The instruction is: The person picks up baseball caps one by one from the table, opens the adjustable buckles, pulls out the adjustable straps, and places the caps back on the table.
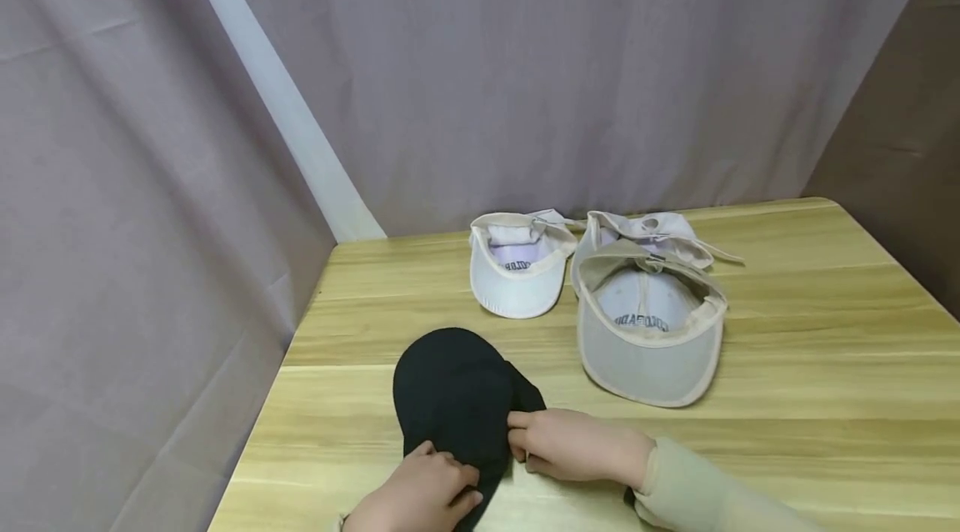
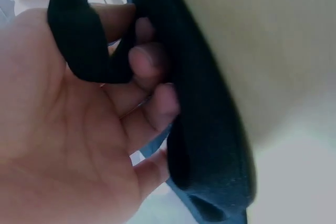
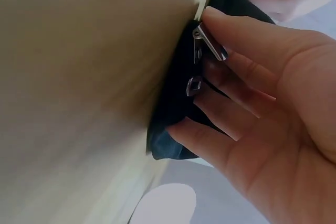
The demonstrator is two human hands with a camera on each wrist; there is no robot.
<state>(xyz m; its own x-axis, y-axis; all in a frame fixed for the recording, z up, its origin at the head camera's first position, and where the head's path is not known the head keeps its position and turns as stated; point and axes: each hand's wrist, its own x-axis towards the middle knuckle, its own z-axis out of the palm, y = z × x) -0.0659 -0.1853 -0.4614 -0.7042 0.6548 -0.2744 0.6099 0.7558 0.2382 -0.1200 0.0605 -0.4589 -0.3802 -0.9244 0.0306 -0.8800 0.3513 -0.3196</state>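
A black baseball cap (image 1: 450, 386) lies on the wooden table, its rounded part away from me. At its near end my left hand (image 1: 420, 489) grips the cap's edge. In the left wrist view a black strap (image 2: 81, 40) passes over this hand's thumb side, and the fingertips (image 2: 163, 103) curl against the cap's fabric. From the right, my right hand (image 1: 573, 444) holds the cap's other side. The right wrist view shows its thumb at an open metal clasp (image 3: 212, 41), the fingers along the black band, a small metal loop (image 3: 194, 86) beside them.
Behind the black cap, a white cap (image 1: 517, 290) rests with its inside showing. To its right, a beige-grey cap (image 1: 652, 369) overlaps another pale cap (image 1: 675, 228) with a loose strap. A grey curtain (image 1: 525, 82) hangs along the table's (image 1: 810, 365) back and left edges.
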